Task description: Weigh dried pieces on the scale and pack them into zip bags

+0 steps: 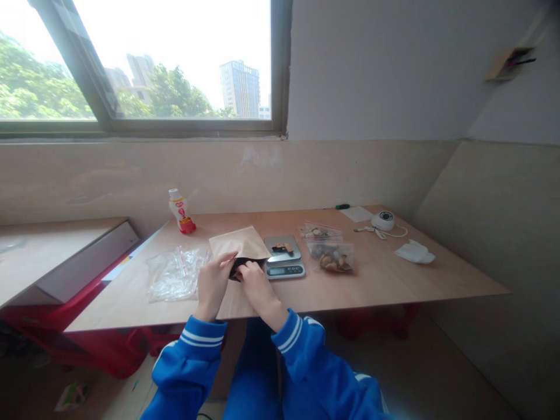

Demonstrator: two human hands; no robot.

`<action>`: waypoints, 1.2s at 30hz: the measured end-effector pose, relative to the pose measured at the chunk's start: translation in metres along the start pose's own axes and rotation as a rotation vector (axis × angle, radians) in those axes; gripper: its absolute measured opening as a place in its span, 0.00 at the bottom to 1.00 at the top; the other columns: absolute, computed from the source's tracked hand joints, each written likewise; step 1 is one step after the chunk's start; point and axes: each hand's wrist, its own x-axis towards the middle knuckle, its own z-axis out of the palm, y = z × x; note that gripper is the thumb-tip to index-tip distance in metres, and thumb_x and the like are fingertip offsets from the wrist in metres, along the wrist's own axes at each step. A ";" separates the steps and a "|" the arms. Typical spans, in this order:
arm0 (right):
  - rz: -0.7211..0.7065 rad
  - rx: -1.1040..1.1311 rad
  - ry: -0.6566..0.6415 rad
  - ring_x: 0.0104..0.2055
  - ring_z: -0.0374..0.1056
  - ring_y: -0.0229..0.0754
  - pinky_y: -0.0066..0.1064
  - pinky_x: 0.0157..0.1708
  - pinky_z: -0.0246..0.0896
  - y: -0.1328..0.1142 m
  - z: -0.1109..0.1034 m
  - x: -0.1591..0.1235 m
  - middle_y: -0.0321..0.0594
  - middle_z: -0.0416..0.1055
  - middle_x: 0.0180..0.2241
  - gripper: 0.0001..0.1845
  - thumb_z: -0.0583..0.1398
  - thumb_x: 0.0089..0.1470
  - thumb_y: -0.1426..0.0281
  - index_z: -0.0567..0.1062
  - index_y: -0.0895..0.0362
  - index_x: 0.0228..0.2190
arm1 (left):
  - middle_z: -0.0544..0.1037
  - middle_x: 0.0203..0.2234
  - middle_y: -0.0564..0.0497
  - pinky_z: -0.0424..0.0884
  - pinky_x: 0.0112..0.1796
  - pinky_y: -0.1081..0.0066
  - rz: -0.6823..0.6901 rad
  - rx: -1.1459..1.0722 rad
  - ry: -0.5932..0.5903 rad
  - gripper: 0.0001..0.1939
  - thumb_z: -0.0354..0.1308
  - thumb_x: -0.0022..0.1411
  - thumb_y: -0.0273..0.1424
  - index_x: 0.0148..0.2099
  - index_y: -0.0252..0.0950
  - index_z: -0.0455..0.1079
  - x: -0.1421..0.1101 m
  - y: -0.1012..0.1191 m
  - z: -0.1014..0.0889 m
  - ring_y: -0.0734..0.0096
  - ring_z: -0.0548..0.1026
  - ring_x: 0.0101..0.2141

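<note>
A brown paper bag [238, 242] lies tilted over the table with its dark mouth toward me. My left hand [214, 283] is closed on the left edge of the bag's mouth, thumb on top. At the opening, my right hand [258, 289] has its fingers curled, their tips partly hidden in the dark interior; what they grip does not show. Just right of the bag sits a digital kitchen scale [285, 270]. Dried brown and black pieces [282, 248] lie on its plate. Clear plastic zip bags [172, 277] are heaped left of my left hand.
Clear zip bags with dried brown pieces [336, 259] lie right of the scale. A white and red bottle [181, 211] stands at the back left. A white dome camera [383, 220] with its cable, a crumpled tissue [415, 252] and a green-handled tool [343, 206] are farther right.
</note>
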 end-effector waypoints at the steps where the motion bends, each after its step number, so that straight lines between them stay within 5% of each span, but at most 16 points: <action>1: 0.030 0.031 0.023 0.44 0.70 0.46 0.38 0.46 0.66 -0.003 -0.011 -0.005 0.47 0.75 0.40 0.12 0.54 0.57 0.78 0.76 0.59 0.39 | 0.82 0.32 0.51 0.71 0.34 0.70 0.001 0.014 0.005 0.15 0.53 0.57 0.37 0.42 0.42 0.77 0.002 -0.001 -0.001 0.62 0.79 0.35; 5: 0.092 0.231 0.078 0.41 0.73 0.42 0.33 0.44 0.67 0.004 -0.063 -0.022 0.40 0.77 0.38 0.11 0.58 0.54 0.76 0.78 0.55 0.37 | 0.82 0.32 0.50 0.70 0.36 0.69 -0.010 0.035 0.023 0.15 0.53 0.57 0.38 0.43 0.42 0.77 0.015 -0.008 -0.007 0.61 0.79 0.36; 8: 0.195 0.160 0.121 0.40 0.73 0.43 0.33 0.42 0.67 0.033 -0.086 -0.023 0.40 0.78 0.37 0.11 0.58 0.54 0.77 0.79 0.54 0.36 | 0.82 0.34 0.50 0.70 0.39 0.68 -0.005 0.022 0.035 0.16 0.54 0.57 0.40 0.42 0.42 0.77 0.021 -0.011 -0.007 0.61 0.79 0.37; 13: 0.305 -0.083 0.167 0.40 0.72 0.46 0.35 0.42 0.65 0.081 -0.069 -0.002 0.47 0.76 0.36 0.08 0.59 0.53 0.79 0.78 0.58 0.32 | 0.82 0.34 0.51 0.70 0.37 0.68 0.002 0.027 0.042 0.16 0.54 0.56 0.40 0.42 0.42 0.77 0.019 -0.012 -0.001 0.60 0.79 0.38; 19: 0.298 -0.117 0.211 0.47 0.67 0.50 0.40 0.47 0.61 0.097 -0.044 0.005 0.50 0.73 0.40 0.10 0.59 0.52 0.79 0.74 0.60 0.38 | 0.82 0.33 0.52 0.71 0.38 0.68 0.005 -0.016 0.050 0.15 0.55 0.56 0.40 0.42 0.42 0.77 0.012 -0.018 -0.006 0.61 0.79 0.37; 25: 0.271 -0.068 0.304 0.47 0.67 0.48 0.40 0.46 0.63 0.108 -0.050 -0.007 0.47 0.71 0.42 0.15 0.59 0.52 0.76 0.70 0.58 0.44 | 0.82 0.34 0.53 0.71 0.38 0.69 0.007 -0.022 0.036 0.14 0.55 0.56 0.40 0.41 0.43 0.77 0.014 -0.017 -0.006 0.61 0.79 0.38; 36: 0.151 -0.062 0.278 0.44 0.64 0.49 0.44 0.46 0.61 0.127 -0.056 -0.008 0.44 0.75 0.37 0.13 0.56 0.53 0.78 0.75 0.55 0.38 | 0.82 0.33 0.53 0.71 0.37 0.69 0.003 -0.038 0.042 0.14 0.56 0.56 0.40 0.42 0.43 0.77 0.010 -0.021 -0.004 0.61 0.79 0.38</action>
